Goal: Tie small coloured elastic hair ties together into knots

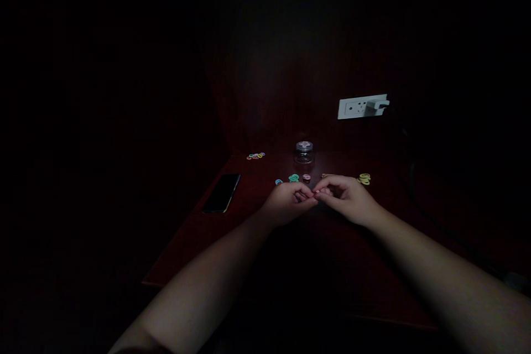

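Observation:
My left hand (290,200) and my right hand (346,198) meet over the table, fingertips pinched and touching. Between them shows a tiny pale pink bit, too small to name. Just beyond the hands lie little groups of coloured hair ties: blue ones (279,182), green ones (293,178) and pink ones (306,177). A yellow group (364,179) lies to the right of my right hand. Another small group, partly hidden, peeks out behind the right fingers. Farther back stands a clear lidded jar (304,153).
A dark phone (222,192) lies on the left of the dark red table (186,249). Mixed coloured hair ties (256,156) are scattered at the back left. On the wall is a white socket plate (352,108) with a plug (378,104). A dark cable runs down the right side.

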`<state>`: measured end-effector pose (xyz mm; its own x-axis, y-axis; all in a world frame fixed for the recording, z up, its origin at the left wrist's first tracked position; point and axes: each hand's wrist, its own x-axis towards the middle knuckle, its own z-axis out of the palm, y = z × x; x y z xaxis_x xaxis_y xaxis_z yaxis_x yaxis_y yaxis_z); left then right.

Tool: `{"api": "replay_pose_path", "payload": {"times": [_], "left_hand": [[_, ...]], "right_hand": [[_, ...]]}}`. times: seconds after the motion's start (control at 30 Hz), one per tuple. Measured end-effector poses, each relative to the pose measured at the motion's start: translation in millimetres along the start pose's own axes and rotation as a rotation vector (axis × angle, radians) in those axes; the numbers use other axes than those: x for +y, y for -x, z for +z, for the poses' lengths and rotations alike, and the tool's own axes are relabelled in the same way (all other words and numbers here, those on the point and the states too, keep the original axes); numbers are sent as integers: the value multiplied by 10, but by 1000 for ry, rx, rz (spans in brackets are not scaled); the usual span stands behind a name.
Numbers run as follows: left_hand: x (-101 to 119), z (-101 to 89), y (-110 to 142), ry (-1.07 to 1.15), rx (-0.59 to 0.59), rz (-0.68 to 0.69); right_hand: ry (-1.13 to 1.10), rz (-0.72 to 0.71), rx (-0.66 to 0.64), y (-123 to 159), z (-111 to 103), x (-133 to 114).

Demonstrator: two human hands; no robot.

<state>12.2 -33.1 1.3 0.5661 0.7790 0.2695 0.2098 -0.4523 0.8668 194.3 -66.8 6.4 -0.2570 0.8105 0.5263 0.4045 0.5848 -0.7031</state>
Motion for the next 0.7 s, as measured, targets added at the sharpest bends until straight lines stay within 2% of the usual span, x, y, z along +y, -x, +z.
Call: {"api": "replay_pose_path", "payload": {"times": [0.43,0.7], "left_hand": [[3,-16,-2,-43,114,80],[-17,-19,-3,-40,100,83]], "right_hand": [[52,25,45,-2,-31,55],[46,33,65,2,-12,44]]}}
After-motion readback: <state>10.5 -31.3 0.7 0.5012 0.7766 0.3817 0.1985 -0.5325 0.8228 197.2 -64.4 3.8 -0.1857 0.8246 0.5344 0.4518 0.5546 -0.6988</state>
